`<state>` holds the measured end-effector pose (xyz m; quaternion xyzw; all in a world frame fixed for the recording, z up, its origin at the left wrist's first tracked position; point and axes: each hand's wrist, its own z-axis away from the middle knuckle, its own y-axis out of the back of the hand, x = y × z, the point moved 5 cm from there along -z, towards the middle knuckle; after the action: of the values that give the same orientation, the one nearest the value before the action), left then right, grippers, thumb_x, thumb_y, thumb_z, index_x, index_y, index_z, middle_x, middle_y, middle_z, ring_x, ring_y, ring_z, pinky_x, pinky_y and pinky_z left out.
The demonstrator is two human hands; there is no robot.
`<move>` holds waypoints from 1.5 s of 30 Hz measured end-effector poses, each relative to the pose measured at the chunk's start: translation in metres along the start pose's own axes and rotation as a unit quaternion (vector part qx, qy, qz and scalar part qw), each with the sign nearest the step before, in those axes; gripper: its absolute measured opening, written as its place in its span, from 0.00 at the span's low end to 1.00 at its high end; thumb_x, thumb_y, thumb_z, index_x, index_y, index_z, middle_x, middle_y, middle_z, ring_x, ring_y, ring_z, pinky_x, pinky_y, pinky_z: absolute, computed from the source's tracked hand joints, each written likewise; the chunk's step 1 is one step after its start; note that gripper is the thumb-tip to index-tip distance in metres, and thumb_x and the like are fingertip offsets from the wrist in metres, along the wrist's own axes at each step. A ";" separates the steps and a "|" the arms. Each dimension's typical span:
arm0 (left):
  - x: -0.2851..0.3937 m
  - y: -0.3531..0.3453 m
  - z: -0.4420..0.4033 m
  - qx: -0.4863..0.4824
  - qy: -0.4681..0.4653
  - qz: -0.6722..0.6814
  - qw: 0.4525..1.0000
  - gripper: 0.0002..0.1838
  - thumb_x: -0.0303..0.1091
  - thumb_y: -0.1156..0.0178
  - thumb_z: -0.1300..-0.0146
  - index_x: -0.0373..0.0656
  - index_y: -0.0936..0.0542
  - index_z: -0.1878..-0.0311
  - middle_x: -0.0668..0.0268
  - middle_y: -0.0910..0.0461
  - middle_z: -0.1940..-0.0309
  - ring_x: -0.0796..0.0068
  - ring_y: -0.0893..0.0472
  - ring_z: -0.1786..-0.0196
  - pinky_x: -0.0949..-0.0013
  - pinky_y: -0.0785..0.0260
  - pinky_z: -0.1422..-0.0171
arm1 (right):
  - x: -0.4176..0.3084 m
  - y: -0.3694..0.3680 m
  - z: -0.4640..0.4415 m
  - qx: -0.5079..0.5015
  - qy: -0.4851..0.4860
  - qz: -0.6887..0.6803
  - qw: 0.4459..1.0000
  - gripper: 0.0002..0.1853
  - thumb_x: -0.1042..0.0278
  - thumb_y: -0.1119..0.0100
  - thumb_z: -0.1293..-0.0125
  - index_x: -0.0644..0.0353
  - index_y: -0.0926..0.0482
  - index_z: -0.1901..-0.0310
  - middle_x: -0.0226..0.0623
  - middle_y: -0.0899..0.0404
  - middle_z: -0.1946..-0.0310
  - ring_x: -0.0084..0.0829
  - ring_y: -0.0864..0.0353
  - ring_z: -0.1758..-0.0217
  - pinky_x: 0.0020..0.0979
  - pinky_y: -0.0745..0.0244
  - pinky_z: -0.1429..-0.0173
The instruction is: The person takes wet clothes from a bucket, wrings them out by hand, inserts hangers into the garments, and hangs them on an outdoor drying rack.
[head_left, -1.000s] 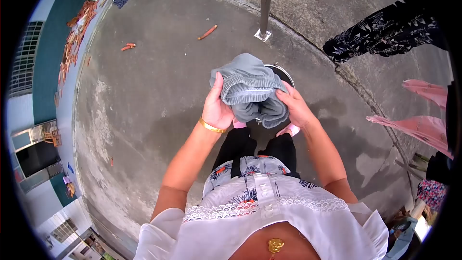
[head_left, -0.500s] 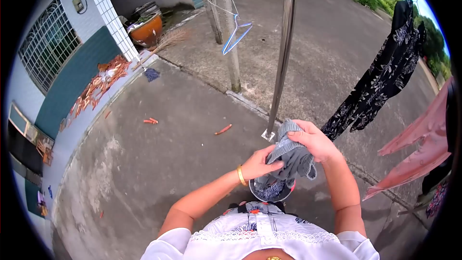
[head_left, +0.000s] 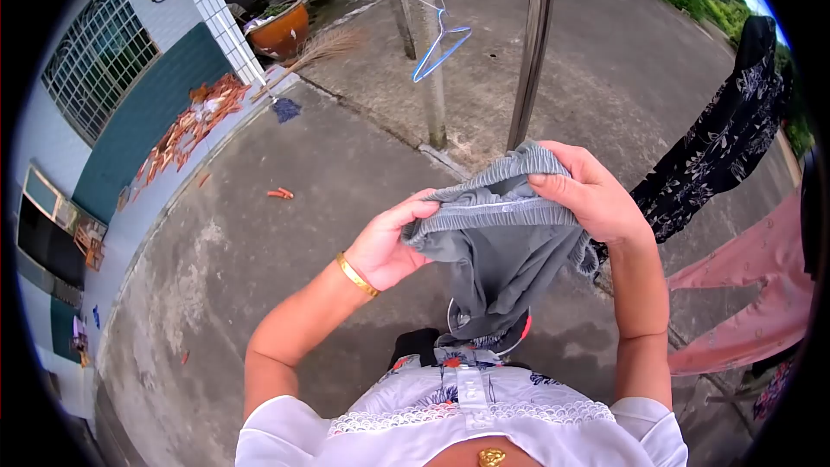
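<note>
Grey pants (head_left: pixel 510 264) with a ribbed elastic waistband hang between my two hands, the waistband pulled wide and partly open at the top. My left hand (head_left: pixel 393 242), with a gold bangle at the wrist, grips the left end of the waistband. At the right end, my right hand (head_left: pixel 596 195) pinches the band with the thumb on its inner side. The lower part of the pants hangs in front of a bucket (head_left: pixel 521 335), which is mostly hidden behind the cloth, close to my body.
A metal pole (head_left: pixel 533 52) rises just beyond the pants. A blue-and-white hanger (head_left: pixel 441 47) hangs by a concrete post (head_left: pixel 430 95). Black floral clothing (head_left: pixel 713 143) and pink pants (head_left: pixel 761 290) hang at right. A mop head (head_left: pixel 285 109) lies at the back left.
My hands have moved apart, and the bunched grey pants are now stretched at the waistband, with the cloth hanging down. The view has tilted up since the earliest frame.
</note>
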<state>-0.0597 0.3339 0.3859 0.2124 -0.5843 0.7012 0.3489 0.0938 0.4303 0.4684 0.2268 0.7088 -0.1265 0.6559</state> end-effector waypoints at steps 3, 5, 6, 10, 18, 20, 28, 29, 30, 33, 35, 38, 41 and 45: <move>0.039 0.012 0.013 0.057 -0.020 0.045 0.997 0.17 0.33 0.50 0.42 0.38 0.30 0.49 0.61 0.26 0.51 0.66 0.28 0.47 0.60 0.40 0.40 | -0.008 -0.016 -0.027 -0.022 0.006 -0.020 1.000 0.14 0.68 0.48 0.40 0.67 0.29 0.55 0.27 0.26 0.65 0.14 0.31 0.63 0.17 0.34 0.58; 0.078 0.032 0.026 0.119 -0.079 0.093 0.985 0.14 0.34 0.51 0.41 0.38 0.26 0.55 0.59 0.24 0.56 0.63 0.26 0.50 0.57 0.39 0.42 | -0.013 -0.035 -0.049 -0.048 0.066 0.015 0.997 0.13 0.65 0.50 0.39 0.68 0.28 0.59 0.24 0.28 0.69 0.14 0.34 0.65 0.19 0.37 0.61; 0.107 0.040 0.035 0.107 -0.114 0.081 0.984 0.10 0.32 0.50 0.41 0.39 0.25 0.60 0.61 0.22 0.62 0.65 0.23 0.57 0.59 0.34 0.47 | -0.010 -0.042 -0.061 -0.036 0.087 0.063 0.994 0.11 0.67 0.50 0.41 0.66 0.28 0.60 0.30 0.25 0.72 0.20 0.29 0.68 0.24 0.35 0.62; 0.218 0.069 0.097 -0.054 -0.303 0.056 0.950 0.14 0.33 0.54 0.39 0.35 0.26 0.56 0.57 0.23 0.59 0.62 0.23 0.56 0.58 0.33 0.46 | -0.002 -0.068 -0.112 0.051 0.106 0.345 0.931 0.10 0.74 0.51 0.52 0.63 0.29 0.64 0.48 0.26 0.76 0.48 0.27 0.68 0.41 0.33 0.63; 0.326 0.119 0.172 -0.022 -0.479 -0.099 0.872 0.15 0.30 0.55 0.39 0.33 0.29 0.51 0.58 0.25 0.54 0.66 0.26 0.50 0.63 0.38 0.41 | 0.014 -0.057 -0.197 0.170 0.100 0.165 0.966 0.07 0.79 0.49 0.51 0.64 0.28 0.68 0.32 0.26 0.78 0.21 0.27 0.72 0.25 0.33 0.66; 0.323 0.139 0.165 0.101 -0.435 -0.069 0.892 0.15 0.28 0.50 0.43 0.33 0.28 0.53 0.60 0.24 0.56 0.69 0.25 0.53 0.66 0.35 0.44 | 0.012 -0.069 -0.214 0.078 0.112 0.074 0.988 0.04 0.79 0.49 0.50 0.65 0.29 0.70 0.25 0.27 0.76 0.13 0.30 0.71 0.19 0.36 0.67; 0.346 0.158 0.121 0.174 -0.282 -0.058 0.942 0.11 0.28 0.49 0.44 0.34 0.25 0.60 0.60 0.21 0.65 0.67 0.22 0.63 0.64 0.30 0.52 | 0.137 -0.104 -0.342 -0.269 -0.099 -0.063 0.956 0.12 0.64 0.45 0.44 0.62 0.28 0.62 0.31 0.25 0.69 0.22 0.26 0.66 0.24 0.31 0.61; 0.353 0.165 0.120 0.207 -0.281 -0.045 0.936 0.10 0.28 0.49 0.44 0.34 0.24 0.61 0.59 0.21 0.65 0.66 0.22 0.63 0.63 0.29 0.53 | 0.162 -0.082 -0.374 -0.168 -0.125 -0.077 0.975 0.13 0.63 0.45 0.44 0.62 0.28 0.60 0.33 0.25 0.68 0.24 0.25 0.66 0.25 0.30 0.62; 0.359 0.171 0.122 0.241 -0.279 -0.033 0.929 0.10 0.29 0.49 0.44 0.35 0.24 0.62 0.59 0.21 0.65 0.65 0.21 0.63 0.61 0.29 0.53 | 0.204 -0.047 -0.412 -0.038 -0.149 -0.069 0.986 0.12 0.64 0.46 0.44 0.62 0.27 0.61 0.34 0.25 0.70 0.24 0.25 0.67 0.26 0.29 0.63; 0.386 0.183 0.135 0.261 -0.330 -0.061 0.905 0.11 0.30 0.51 0.42 0.35 0.24 0.60 0.58 0.21 0.63 0.61 0.22 0.59 0.58 0.31 0.48 | 0.302 0.053 -0.500 0.238 -0.205 0.050 0.948 0.13 0.68 0.45 0.47 0.66 0.26 0.62 0.37 0.23 0.69 0.27 0.23 0.69 0.29 0.25 0.65; 0.402 0.199 0.154 0.310 -0.352 -0.081 0.879 0.12 0.31 0.52 0.41 0.36 0.24 0.58 0.58 0.22 0.60 0.61 0.23 0.57 0.58 0.33 0.47 | 0.329 0.098 -0.532 0.280 -0.207 0.234 0.908 0.12 0.69 0.44 0.51 0.67 0.23 0.67 0.45 0.22 0.68 0.35 0.21 0.65 0.33 0.25 0.61; 0.421 0.210 0.171 0.366 -0.374 -0.093 0.847 0.15 0.33 0.52 0.40 0.37 0.26 0.53 0.60 0.25 0.53 0.64 0.27 0.50 0.60 0.37 0.42 | 0.324 0.134 -0.551 0.348 -0.220 0.356 0.839 0.10 0.69 0.45 0.55 0.67 0.21 0.72 0.51 0.22 0.67 0.45 0.22 0.59 0.35 0.28 0.55; 0.434 0.227 0.189 0.401 -0.364 -0.114 0.833 0.16 0.33 0.52 0.40 0.37 0.27 0.51 0.61 0.25 0.52 0.65 0.28 0.48 0.61 0.39 0.40 | 0.327 0.155 -0.559 0.332 -0.259 0.422 0.803 0.12 0.68 0.44 0.53 0.65 0.21 0.67 0.49 0.22 0.63 0.43 0.22 0.58 0.37 0.28 0.54; 0.438 0.233 0.186 0.414 -0.342 -0.150 0.830 0.15 0.34 0.50 0.41 0.39 0.26 0.52 0.63 0.25 0.52 0.66 0.27 0.49 0.62 0.37 0.42 | 0.353 0.178 -0.558 0.366 -0.365 0.346 0.783 0.15 0.65 0.45 0.48 0.60 0.23 0.59 0.45 0.24 0.57 0.41 0.24 0.53 0.38 0.26 0.55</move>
<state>-0.5439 0.2423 0.5810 0.6482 -0.2826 0.6989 0.1073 -0.3193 0.9053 0.2006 0.6164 0.1906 -0.2143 0.7333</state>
